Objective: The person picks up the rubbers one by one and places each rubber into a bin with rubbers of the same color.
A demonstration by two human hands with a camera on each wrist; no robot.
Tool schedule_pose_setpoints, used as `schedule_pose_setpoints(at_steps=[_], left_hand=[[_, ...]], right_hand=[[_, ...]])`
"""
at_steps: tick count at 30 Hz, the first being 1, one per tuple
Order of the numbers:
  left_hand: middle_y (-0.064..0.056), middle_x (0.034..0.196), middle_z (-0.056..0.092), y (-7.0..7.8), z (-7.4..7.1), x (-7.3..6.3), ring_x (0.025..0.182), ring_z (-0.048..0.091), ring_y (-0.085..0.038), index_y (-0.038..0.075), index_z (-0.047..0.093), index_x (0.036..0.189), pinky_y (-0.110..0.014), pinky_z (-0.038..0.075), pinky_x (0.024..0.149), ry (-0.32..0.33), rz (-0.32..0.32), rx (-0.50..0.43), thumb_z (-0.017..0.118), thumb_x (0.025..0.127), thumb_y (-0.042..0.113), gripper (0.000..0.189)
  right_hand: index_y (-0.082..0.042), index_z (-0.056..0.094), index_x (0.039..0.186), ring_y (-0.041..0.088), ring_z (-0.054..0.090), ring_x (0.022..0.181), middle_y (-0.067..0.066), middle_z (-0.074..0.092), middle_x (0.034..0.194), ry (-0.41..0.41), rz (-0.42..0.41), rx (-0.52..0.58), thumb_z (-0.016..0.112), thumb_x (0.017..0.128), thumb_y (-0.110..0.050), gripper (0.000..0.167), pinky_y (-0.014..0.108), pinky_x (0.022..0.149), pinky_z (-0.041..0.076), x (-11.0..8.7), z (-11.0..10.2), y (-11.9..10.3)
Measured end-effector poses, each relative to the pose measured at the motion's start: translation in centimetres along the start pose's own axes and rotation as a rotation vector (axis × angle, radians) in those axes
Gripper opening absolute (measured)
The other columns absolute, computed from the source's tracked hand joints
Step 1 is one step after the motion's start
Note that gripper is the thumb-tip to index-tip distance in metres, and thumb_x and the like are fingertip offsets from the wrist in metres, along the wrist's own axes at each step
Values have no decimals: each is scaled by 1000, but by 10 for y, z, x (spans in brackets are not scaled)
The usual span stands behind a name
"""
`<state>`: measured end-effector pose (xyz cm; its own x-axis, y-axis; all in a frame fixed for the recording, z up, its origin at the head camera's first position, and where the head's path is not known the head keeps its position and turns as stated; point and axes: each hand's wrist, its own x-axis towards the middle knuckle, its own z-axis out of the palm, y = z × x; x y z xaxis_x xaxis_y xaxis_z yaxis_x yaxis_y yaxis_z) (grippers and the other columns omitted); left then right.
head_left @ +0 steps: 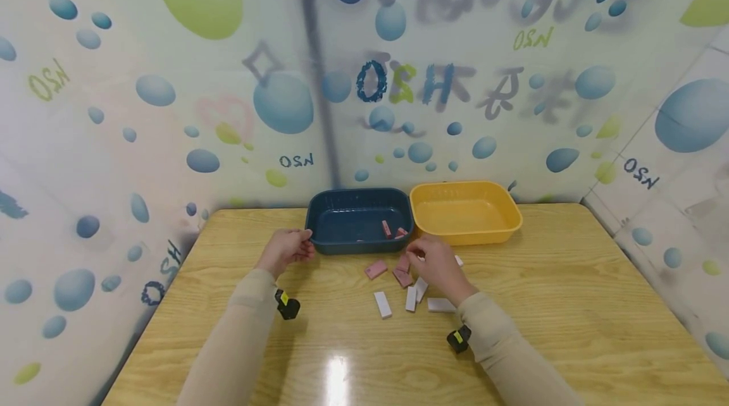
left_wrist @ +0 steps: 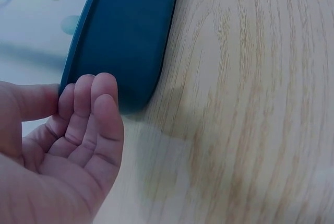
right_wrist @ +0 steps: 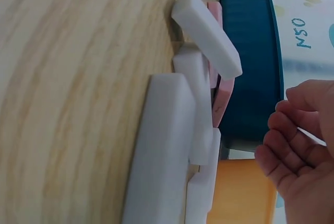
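Observation:
A dark blue bin (head_left: 342, 246) stands against the back wall with a few pink blocks (head_left: 386, 229) in its right end. My left hand (left_wrist: 68, 145) pinches the rim at its left front corner, thumb on top and fingers bent below. At the opposite front corner, my right hand (right_wrist: 308, 140) has its thumb and bent fingertips right at the rim; I cannot tell whether they pinch it. Below that hand lie more pink blocks (head_left: 376, 269) and several white blocks (right_wrist: 162, 145), some partly hidden by the hand.
A yellow bin (head_left: 473, 238) stands beside the blue one on the right. Both are on a wood-grain table (head_left: 342, 343), close to the patterned wall (head_left: 364, 140). One white block (head_left: 383, 305) lies nearer to me than most others.

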<state>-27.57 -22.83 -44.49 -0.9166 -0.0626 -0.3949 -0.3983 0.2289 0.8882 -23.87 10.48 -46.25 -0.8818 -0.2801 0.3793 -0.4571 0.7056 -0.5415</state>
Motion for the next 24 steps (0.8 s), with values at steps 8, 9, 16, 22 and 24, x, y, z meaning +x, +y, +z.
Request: schedule_pose_setpoints(at_steps=[8, 9, 16, 22, 24], left_hand=[[-5, 80, 65, 0, 0, -2, 72, 64, -15, -12, 60, 117, -32, 59, 77, 3, -2, 0, 49, 110, 17, 32], [-5, 80, 65, 0, 0, -2, 72, 64, -15, -12, 60, 117, -33, 59, 77, 2, -2, 1, 49, 110, 17, 32], [-6, 81, 65, 1, 0, -3, 72, 64, -15, -11, 60, 116, -33, 59, 78, 2, -5, 3, 49, 110, 17, 31], [-7, 81, 66, 2, 0, -3, 73, 64, -15, -12, 60, 117, -34, 60, 80, 1, -12, 7, 49, 110, 17, 32], [-7, 81, 66, 3, 0, -3, 72, 64, -15, -12, 60, 117, -35, 60, 80, 1, -12, 11, 49, 110, 17, 32]], right_hand=[[-5, 76, 87, 15, 53, 74, 2, 62, 81, -56, 63, -26, 78, 90, -11, 7, 31, 67, 49, -4, 4, -1], [-6, 76, 86, 15, 53, 73, 2, 62, 80, -63, 71, -24, 78, 90, -12, 8, 31, 67, 48, -4, 5, -1], [-8, 77, 84, 14, 52, 73, -1, 63, 78, -121, 120, -16, 79, 92, -20, 14, 30, 68, 48, -2, 7, -1], [-10, 76, 80, 14, 52, 71, -1, 63, 76, -152, 142, -26, 79, 92, -24, 19, 30, 67, 48, 0, 8, -2], [-10, 75, 77, 14, 52, 70, -2, 62, 75, -161, 152, -32, 79, 92, -26, 22, 30, 66, 47, 1, 8, -3]])
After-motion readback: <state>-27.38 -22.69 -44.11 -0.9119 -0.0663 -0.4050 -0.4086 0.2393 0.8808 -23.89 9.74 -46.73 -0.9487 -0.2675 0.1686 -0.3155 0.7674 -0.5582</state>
